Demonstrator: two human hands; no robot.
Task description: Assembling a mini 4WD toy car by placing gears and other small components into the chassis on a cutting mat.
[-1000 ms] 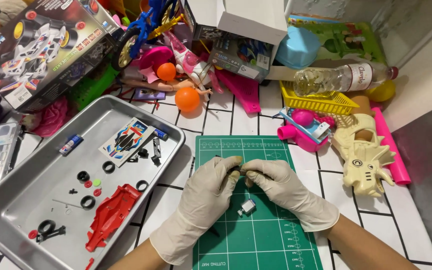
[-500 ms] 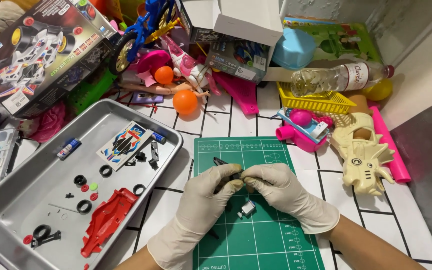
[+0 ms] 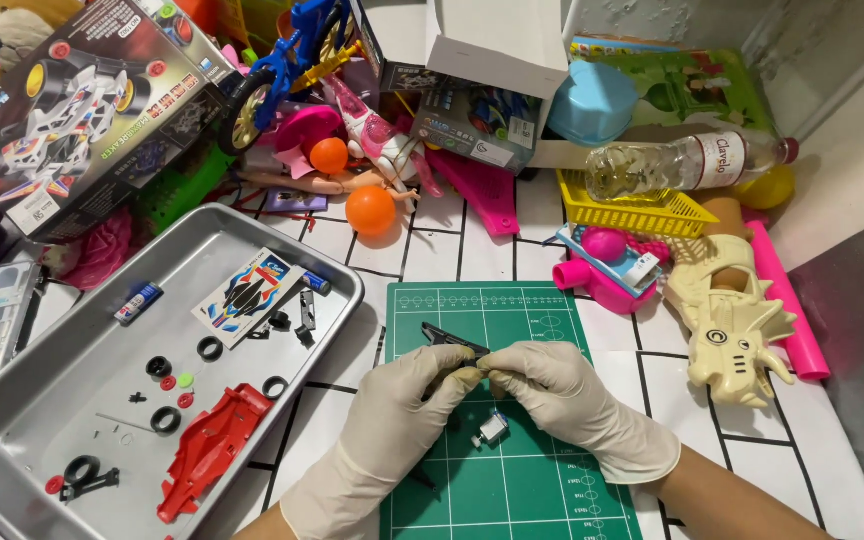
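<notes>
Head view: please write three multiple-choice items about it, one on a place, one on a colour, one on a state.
1. Where does the red car body lie?
A. on the green cutting mat
B. in the metal tray
C. in the yellow basket

2. What colour is the cutting mat?
A. green
B. blue
C. white

3. How is the small dark part held?
A. by neither hand
B. by the left hand alone
C. between both gloved hands

Answers:
1 B: the body rests inside the metal tray.
2 A: its gridded surface is green.
3 C: the left hand and the right hand both pinch it.
</notes>
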